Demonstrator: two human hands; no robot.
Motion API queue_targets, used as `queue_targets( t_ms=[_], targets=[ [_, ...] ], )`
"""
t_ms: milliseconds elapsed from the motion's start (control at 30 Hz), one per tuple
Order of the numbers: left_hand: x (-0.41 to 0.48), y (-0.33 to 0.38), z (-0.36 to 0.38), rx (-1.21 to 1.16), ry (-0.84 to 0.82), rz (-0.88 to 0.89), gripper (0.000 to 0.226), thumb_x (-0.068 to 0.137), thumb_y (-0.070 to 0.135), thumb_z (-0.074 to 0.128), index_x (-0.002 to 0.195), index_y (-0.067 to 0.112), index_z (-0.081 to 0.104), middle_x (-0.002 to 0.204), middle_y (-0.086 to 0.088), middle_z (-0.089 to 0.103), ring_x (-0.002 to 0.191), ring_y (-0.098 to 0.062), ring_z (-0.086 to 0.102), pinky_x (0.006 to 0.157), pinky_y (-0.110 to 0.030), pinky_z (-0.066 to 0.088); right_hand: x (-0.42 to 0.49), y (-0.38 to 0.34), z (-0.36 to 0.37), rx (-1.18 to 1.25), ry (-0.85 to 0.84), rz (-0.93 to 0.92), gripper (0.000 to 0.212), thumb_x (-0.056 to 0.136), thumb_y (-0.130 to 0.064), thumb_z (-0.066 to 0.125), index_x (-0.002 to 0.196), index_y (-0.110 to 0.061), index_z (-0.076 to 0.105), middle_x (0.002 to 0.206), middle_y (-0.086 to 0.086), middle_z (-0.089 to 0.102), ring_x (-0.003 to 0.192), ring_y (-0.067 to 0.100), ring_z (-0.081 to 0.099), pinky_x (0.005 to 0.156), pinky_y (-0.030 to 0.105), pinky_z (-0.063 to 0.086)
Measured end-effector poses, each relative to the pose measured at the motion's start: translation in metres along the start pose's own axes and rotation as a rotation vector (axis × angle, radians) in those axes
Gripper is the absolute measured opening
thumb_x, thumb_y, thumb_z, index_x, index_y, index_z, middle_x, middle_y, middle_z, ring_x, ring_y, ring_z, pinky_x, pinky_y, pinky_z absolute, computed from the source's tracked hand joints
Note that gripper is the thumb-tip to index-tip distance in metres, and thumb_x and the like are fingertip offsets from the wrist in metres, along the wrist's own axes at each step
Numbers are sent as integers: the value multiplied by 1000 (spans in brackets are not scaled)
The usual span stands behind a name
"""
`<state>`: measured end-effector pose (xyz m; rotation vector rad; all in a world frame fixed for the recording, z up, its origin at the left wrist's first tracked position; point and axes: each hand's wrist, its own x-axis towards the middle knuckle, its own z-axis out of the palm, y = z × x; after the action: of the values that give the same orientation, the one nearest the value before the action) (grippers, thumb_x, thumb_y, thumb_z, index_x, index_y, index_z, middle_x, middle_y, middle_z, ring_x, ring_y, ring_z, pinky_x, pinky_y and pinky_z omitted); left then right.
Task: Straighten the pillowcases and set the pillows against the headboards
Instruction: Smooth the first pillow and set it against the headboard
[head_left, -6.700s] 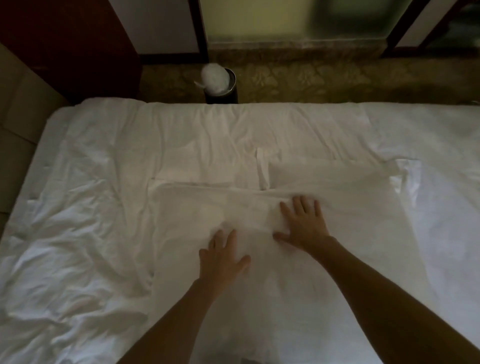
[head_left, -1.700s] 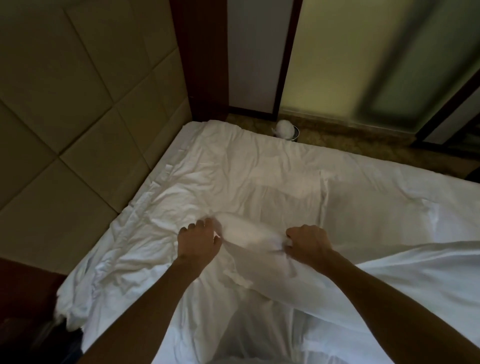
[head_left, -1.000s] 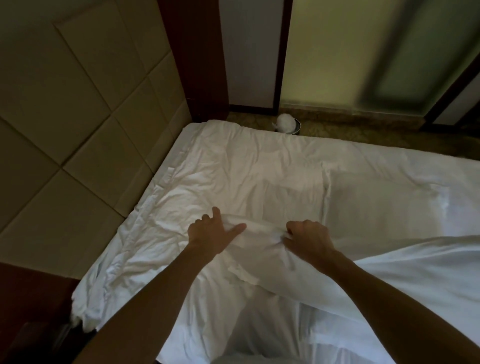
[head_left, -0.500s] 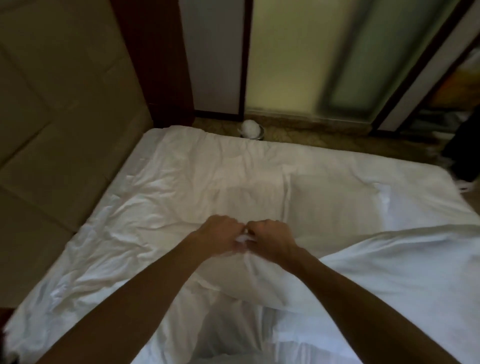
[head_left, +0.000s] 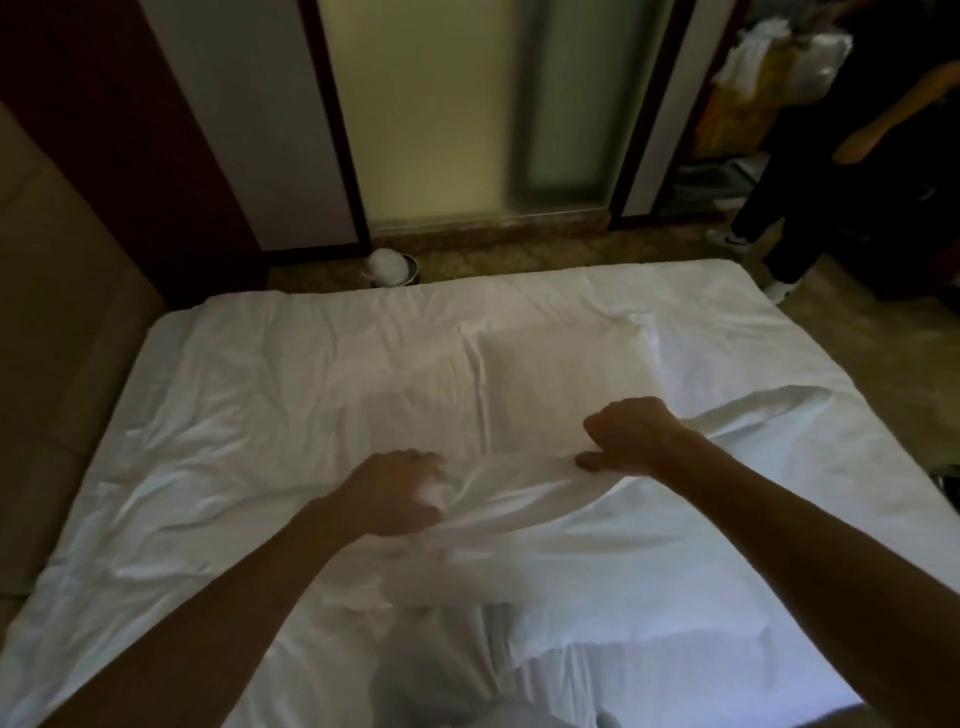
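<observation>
A white pillowcase (head_left: 597, 561) lies loose across the near half of the bed (head_left: 249, 415). My left hand (head_left: 395, 493) grips a bunched part of its far edge. My right hand (head_left: 634, 436) pinches the same edge further right, and the cloth is stretched taut between the two hands. A flat white pillow (head_left: 561, 384) lies beyond my hands in the middle of the bed. The padded beige headboard (head_left: 57, 332) runs along the bed's left side.
A small bin (head_left: 395, 267) with a white liner stands on the floor past the bed's far edge. A person in dark trousers (head_left: 810, 197) stands at the far right beside bags. A frosted glass door (head_left: 467, 114) and dark wood panels close the far wall.
My hands were together on the pillowcase edge half a second ago. They have drawn apart, the right hand going right, and the edge is pulled tight. The view has swung right.
</observation>
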<state>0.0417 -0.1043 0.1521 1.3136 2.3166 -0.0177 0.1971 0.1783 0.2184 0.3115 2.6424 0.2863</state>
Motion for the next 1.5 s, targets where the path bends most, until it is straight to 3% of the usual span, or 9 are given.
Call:
queue_targets(
  t_ms=[267,433,633,1000,1100,1167,1233,1333,1500],
  targets=[
    [59,164,1,-25,354,328,70,84,76,41,132,24,44,116,0,65,97,-20,64,84,-31,49,-49,24,27,154,283,213,54,92,-65,43,115,-18,57,107,6,63,99,26,59,75,40,47],
    [78,217,5,-55,534,425,67,83,70,53,131,22,49,113,0,67,94,-18,67,82,-31,54,-92,41,39,133,436,404,58,89,-68,43,102,-15,63,90,7,67,84,28,63,68,38,44],
    [93,248,3,116,442,483,65,83,47,63,138,20,40,112,-3,66,85,-23,67,73,-34,52,-141,72,64,73,485,405,50,82,-63,58,87,-14,65,79,8,67,78,31,64,88,46,46],
    [96,242,8,187,525,450,82,80,35,69,149,16,29,125,-7,56,99,-25,61,72,-37,53,-183,90,119,87,615,233,16,90,-30,64,97,-16,65,88,4,63,82,27,58,66,38,50],
    [96,232,11,192,541,456,87,83,31,64,154,17,17,134,-10,51,105,-26,60,74,-36,55,-178,83,105,133,495,326,31,94,-47,52,88,-21,67,69,-1,64,60,22,61,50,26,42],
    [95,226,17,200,558,456,86,90,30,57,157,20,4,147,-17,40,116,-29,55,81,-38,56,-164,75,87,88,495,414,25,90,-37,62,79,-15,67,54,1,60,44,23,57,48,24,35],
    [94,218,24,206,568,500,78,97,35,46,156,27,-4,155,-22,26,125,-32,50,88,-40,54,-150,68,67,35,536,510,16,82,-27,73,78,-12,68,57,5,64,50,25,61,56,29,45],
    [89,205,28,209,546,568,71,99,50,39,155,36,-3,157,-21,22,131,-32,45,93,-40,53,-131,64,44,12,556,547,22,87,-31,67,94,-11,69,84,12,71,87,33,64,92,47,47],
    [83,196,30,223,544,607,71,97,62,35,155,37,2,157,-21,23,134,-30,43,93,-38,54,-92,53,24,176,444,158,48,88,-36,68,129,-16,54,114,10,65,105,28,61,100,46,47]
  ],
)
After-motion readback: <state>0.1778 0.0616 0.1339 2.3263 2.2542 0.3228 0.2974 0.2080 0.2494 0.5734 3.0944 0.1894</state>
